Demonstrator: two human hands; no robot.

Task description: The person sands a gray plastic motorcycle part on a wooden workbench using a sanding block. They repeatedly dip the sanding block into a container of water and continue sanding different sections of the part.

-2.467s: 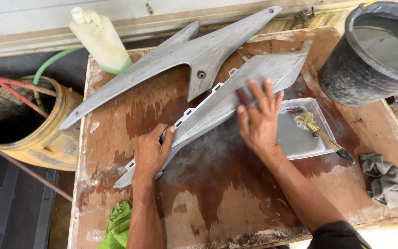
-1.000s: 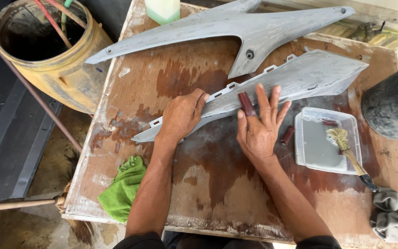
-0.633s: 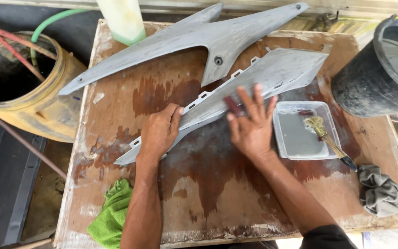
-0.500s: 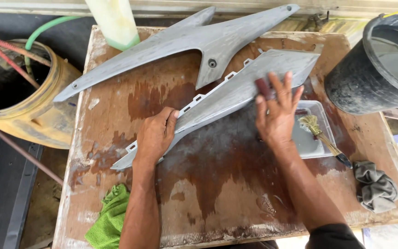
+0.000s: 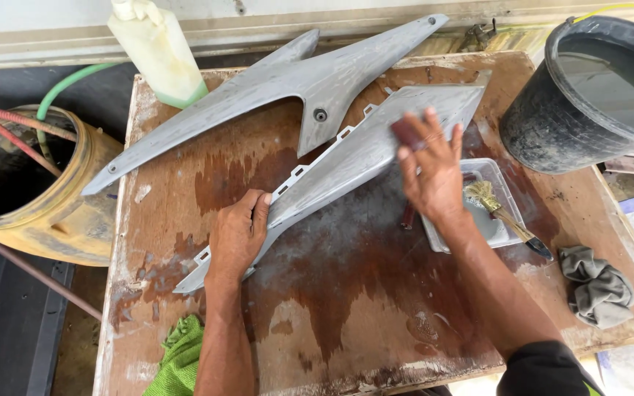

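A long grey panel (image 5: 354,158) lies slantwise across the middle of the wet wooden tabletop (image 5: 346,308), its wide end toward the far right corner and its thin tip pointing at the left edge. The left hand (image 5: 238,238) lies palm down on the narrow lower part, fingers curled over the panel's notched edge and gripping it; the stretch of panel beneath the palm is hidden. The right hand (image 5: 431,172) presses flat and open on the wide end, fingers spread, with a dark red sanding strip (image 5: 407,134) pinned under the forefinger; how far the strip runs beneath the hand cannot be seen.

A second grey panel (image 5: 288,84) lies along the far edge, touching or just short of the first one near its screw hole. A shallow clear tray (image 5: 504,187) near the right edge is partly covered by the right wrist; a brush (image 5: 504,213) rests in it, handle poking out over the rim. A grey rag (image 5: 599,286) sits near the right corner. A green cloth (image 5: 177,359) at the near edge is cut off by the frame, as are the black bucket (image 5: 552,110) on the right and the pale bottle (image 5: 157,55) at the far left corner. A yellow drum (image 5: 60,220) stands beside the left edge.
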